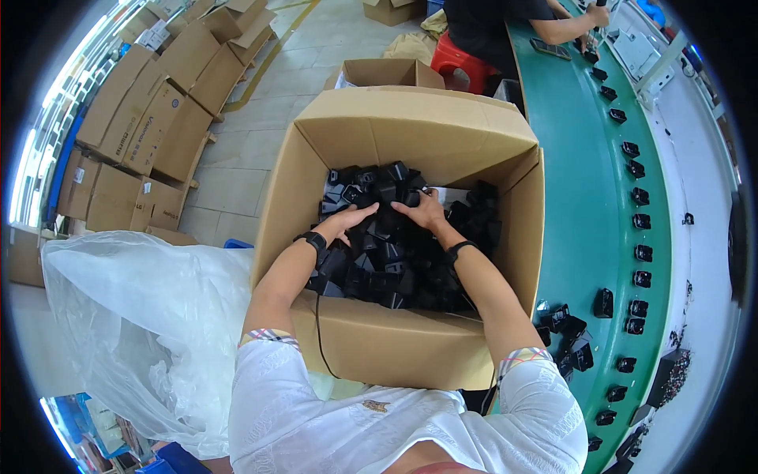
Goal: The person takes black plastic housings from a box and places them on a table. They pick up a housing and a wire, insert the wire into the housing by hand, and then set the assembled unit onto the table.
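Fingers of the left hand [347, 219] lie stretched and close together, flat on the heap of small black plastic parts [395, 253]; whether they pinch anything underneath cannot be told. The right hand [426, 212] curls its fingers over one black part near the middle of the heap's far side, beside a pale grey piece [450, 193], and seems to close on it, though the grip itself is hidden.

The large open cardboard box [379, 347] holds the heap, its flaps folded outward, and both forearms reach down into it from the near edge. To the right curves a green conveyor belt [568, 182], carrying a spaced row of single black parts [639, 253] and a loose cluster [572, 340] near the box. To the left lies a big clear plastic bag [134, 316]; beyond it stand stacked flat cartons [150, 118].

The parts lie directly under and ahead of both hands, jumbled with no common long axis. The right hand is nearer the belt; the left rests toward the box's left wall. Another person [553, 24] works at the belt's far end.
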A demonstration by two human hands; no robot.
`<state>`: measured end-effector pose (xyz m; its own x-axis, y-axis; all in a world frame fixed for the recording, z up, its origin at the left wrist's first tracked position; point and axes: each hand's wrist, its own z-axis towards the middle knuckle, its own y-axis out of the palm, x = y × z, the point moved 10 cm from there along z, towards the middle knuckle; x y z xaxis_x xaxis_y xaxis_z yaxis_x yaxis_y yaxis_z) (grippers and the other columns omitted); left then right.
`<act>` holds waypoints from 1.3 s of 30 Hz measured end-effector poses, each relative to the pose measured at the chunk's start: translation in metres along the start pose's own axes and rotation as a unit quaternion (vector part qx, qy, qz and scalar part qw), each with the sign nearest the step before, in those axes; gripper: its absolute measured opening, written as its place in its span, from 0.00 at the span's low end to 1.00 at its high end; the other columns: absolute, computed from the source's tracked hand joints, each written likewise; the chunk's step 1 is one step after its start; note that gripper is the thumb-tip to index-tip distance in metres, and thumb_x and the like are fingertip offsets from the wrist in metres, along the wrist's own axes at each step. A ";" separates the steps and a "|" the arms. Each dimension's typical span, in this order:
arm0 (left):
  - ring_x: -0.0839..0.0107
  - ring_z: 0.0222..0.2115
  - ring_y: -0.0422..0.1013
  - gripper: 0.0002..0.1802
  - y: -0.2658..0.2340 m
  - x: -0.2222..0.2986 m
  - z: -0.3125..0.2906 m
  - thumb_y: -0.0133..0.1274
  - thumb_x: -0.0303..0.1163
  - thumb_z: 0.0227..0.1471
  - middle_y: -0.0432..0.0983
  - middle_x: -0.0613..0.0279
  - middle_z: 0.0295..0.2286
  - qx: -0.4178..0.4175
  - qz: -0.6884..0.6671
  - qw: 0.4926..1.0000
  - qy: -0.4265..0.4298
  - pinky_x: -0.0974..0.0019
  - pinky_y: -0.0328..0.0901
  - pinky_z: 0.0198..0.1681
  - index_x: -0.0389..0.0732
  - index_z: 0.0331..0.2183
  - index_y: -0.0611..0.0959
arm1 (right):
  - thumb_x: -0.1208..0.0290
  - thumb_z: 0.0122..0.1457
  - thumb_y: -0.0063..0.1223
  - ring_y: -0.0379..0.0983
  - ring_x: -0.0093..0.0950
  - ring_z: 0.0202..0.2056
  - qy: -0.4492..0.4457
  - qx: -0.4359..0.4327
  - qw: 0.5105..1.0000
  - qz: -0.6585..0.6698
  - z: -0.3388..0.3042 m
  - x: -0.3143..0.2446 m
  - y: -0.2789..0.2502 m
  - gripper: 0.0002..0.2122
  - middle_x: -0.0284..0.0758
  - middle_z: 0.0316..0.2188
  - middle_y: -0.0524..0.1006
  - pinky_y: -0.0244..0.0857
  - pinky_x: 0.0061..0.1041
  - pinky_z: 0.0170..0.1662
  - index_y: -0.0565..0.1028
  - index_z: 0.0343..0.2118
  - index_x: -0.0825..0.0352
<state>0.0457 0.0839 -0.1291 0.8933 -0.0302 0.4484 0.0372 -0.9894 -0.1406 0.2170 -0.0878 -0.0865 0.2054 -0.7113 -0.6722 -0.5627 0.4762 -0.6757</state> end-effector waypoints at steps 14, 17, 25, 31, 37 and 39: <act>0.48 0.67 0.49 0.68 0.038 0.009 -0.007 0.41 0.88 0.39 0.50 0.49 0.68 -0.058 0.049 0.997 0.027 0.35 0.58 0.60 0.51 0.70 0.56 | 0.21 0.46 0.46 0.58 0.54 0.65 0.017 -0.026 0.999 -0.045 -0.016 0.026 0.044 0.54 0.60 0.67 0.54 0.57 0.41 0.66 0.66 0.64 0.69; 0.47 0.67 0.51 0.67 0.029 -0.006 -0.005 0.41 0.87 0.41 0.49 0.51 0.69 -0.044 0.036 0.998 0.024 0.36 0.59 0.60 0.51 0.70 0.55 | 0.23 0.49 0.46 0.60 0.55 0.64 0.032 -0.035 0.999 -0.005 -0.041 0.015 0.050 0.50 0.60 0.67 0.54 0.59 0.42 0.65 0.66 0.65 0.64; 0.61 0.54 0.67 0.46 0.064 0.006 -0.017 0.42 0.78 0.52 0.71 0.62 0.54 -0.049 -0.124 0.988 0.073 0.43 0.65 0.53 0.56 0.61 0.70 | 0.31 0.53 0.50 0.65 0.56 0.60 0.072 0.057 0.994 0.052 -0.078 0.000 0.036 0.39 0.55 0.69 0.51 0.63 0.45 0.61 0.71 0.60 0.58; 0.66 0.47 0.72 0.45 0.068 0.019 -0.011 0.54 0.71 0.51 0.76 0.60 0.47 -0.006 -0.210 0.965 0.159 0.58 0.67 0.51 0.42 0.55 0.77 | 0.35 0.53 0.54 0.64 0.50 0.61 0.071 0.125 0.980 0.136 -0.090 -0.001 0.032 0.36 0.47 0.68 0.57 0.61 0.42 0.62 0.72 0.58 0.58; 0.62 0.54 0.69 0.41 0.090 0.065 -0.045 0.54 0.68 0.52 0.74 0.59 0.53 -0.030 -0.248 0.960 0.129 0.51 0.68 0.53 0.47 0.56 0.76 | 0.38 0.51 0.58 0.67 0.50 0.59 0.085 0.159 0.965 0.191 -0.093 -0.011 -0.023 0.36 0.49 0.59 0.69 0.63 0.41 0.60 0.71 0.58 0.60; 0.64 0.52 0.71 0.40 0.093 0.102 -0.056 0.53 0.67 0.54 0.76 0.60 0.52 -0.085 -0.280 0.938 0.185 0.53 0.68 0.53 0.46 0.55 0.77 | 0.40 0.51 0.59 0.68 0.50 0.58 0.021 0.188 0.964 0.188 -0.092 -0.036 -0.065 0.35 0.50 0.58 0.69 0.64 0.41 0.60 0.72 0.56 0.61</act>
<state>0.1154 -0.0190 -0.0473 0.5373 0.4845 0.6903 0.3534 -0.8725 0.3374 0.1719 -0.1405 0.0095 0.0072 -0.4682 -0.8836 -0.2591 0.8526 -0.4539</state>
